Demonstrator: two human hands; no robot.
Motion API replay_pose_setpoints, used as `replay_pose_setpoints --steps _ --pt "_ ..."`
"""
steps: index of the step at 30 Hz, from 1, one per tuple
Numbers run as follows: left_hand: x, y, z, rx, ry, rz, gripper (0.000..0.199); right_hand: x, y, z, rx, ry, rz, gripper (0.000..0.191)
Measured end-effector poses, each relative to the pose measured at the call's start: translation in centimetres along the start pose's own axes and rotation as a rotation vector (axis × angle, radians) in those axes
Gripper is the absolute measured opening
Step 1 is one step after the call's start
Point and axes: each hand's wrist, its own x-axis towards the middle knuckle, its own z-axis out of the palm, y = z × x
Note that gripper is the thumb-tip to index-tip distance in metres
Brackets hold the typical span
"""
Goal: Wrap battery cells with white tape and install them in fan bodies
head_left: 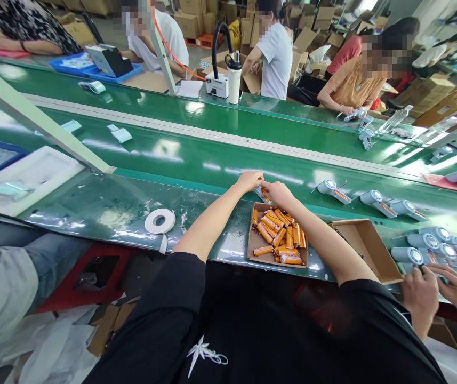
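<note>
My left hand (249,181) is held out over the near edge of the green conveyor belt, its fingers closed in a pinch. What they hold is too small to make out. Right beside it, my right hand (279,194) is closed on an orange battery (266,195), which sits against a pale blue part mostly hidden below the hands. Under my right forearm stands a shallow cardboard box (251,250) with several orange-wrapped cylindrical batteries (280,233) lying loose in it. A roll of white tape (148,223) lies on the metal ledge left of my arms.
Pale blue fan-like devices (327,186) lie on the belt (212,152) to the right. A cardboard tray (366,242) sits beside a co-worker's hands (420,293) and more devices. At left are a slanted post (40,117) and a white foam tray (48,165). Other people work across the line.
</note>
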Motion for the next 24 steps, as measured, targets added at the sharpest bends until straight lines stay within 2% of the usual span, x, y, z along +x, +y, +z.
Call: replay_pose_setpoints --steps 3,8,12,16,20,22,24 --pt "0.2 0.5 0.3 -0.026 0.020 -0.031 0.026 0.3 -0.3 0.1 -0.034 -0.030 0.015 0.048" --pt "0.3 1.1 0.7 -0.056 0.043 -0.061 0.023 0.8 -0.9 0.5 -0.026 -0.085 0.036 0.034" --pt "0.5 1.6 0.8 -0.065 0.052 -0.089 0.019 1.0 -0.3 0.4 0.038 -0.062 0.037 0.030" --pt "1.3 1.9 1.2 -0.058 0.089 -0.171 0.020 0.7 1.8 -0.5 0.159 0.078 0.092 0.034" --pt "2.3 2.4 1.3 -0.070 0.165 -0.268 0.029 -0.3 4.6 -2.3 0.330 0.316 0.230 0.039" --pt "2.2 2.5 1.1 -0.097 0.193 -0.267 0.029 -1.6 5.9 -3.3 0.442 0.434 0.249 0.041" --pt "1.0 2.3 0.9 -0.131 0.233 -0.229 0.033 -3.8 6.7 -3.6 0.566 0.520 0.227 0.044"
